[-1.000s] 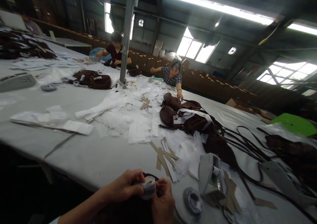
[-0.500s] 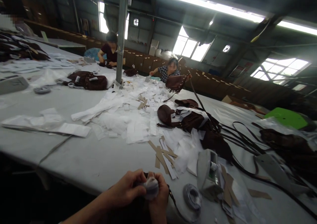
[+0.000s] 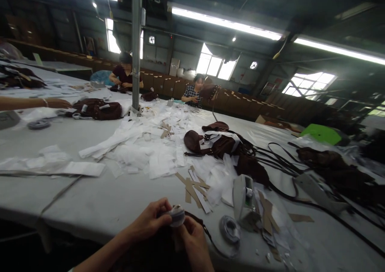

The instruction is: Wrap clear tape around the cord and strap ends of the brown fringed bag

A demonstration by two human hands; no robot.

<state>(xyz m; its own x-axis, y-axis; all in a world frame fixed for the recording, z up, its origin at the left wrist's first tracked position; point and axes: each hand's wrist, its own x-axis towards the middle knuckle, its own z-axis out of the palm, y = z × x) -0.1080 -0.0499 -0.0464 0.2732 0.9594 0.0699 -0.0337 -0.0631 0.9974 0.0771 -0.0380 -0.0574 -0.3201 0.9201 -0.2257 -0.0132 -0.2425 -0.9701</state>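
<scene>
Close to the table's near edge, my left hand point(image 3: 152, 218) pinches a small rounded bundle in white and grey wrapping point(image 3: 177, 216) between thumb and fingers. My right hand point(image 3: 192, 238) closes on the bundle's lower right side, its fingertips partly hidden. What lies inside the wrapping does not show. A dark strap point(image 3: 197, 220) runs from behind the bundle past my right hand. Below my hands is a dark mass too dim to make out. A grey-white roll point(image 3: 230, 228) lies on the table to the right of my right hand.
A grey tape dispenser point(image 3: 245, 201) stands beyond the roll, among cardboard strips point(image 3: 192, 187). White paper scraps point(image 3: 162, 155) and brown bags point(image 3: 222, 141) with long straps cover the table point(image 3: 120, 199). At the left, another person's hand point(image 3: 57, 103) reaches toward a brown bag point(image 3: 105, 109). Two co-workers sit opposite.
My view has shifted, and my hands have drawn slightly apart around the bundle. Another person's arm has come in from the left. Across the table, a co-worker's raised brown bag has moved.
</scene>
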